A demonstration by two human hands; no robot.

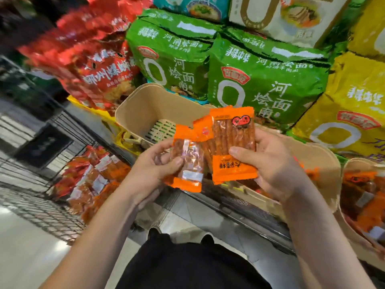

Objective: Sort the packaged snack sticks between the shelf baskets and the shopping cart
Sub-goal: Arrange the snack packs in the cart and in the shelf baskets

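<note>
Shop shelving fills our view, stacked with noodle bags: red bags at the left, green bags in the middle, yellow bags at the right. Low on the left we see the wire cart, with a heap of red and orange packs lying in it, blurred. Moving right, our left hand holds one orange pack with the thumb curled over its clear front, back side towards us. Just beside it, and overlapping its edge, a second pack of snack sticks stands upright in our right hand, thumb pressed across its lower half; a third pack seems tucked between the two, though we cannot tell for sure. Both packs hang above the front rim of a beige basket on the shelf. Farther right a second basket holds more orange packs.
</note>
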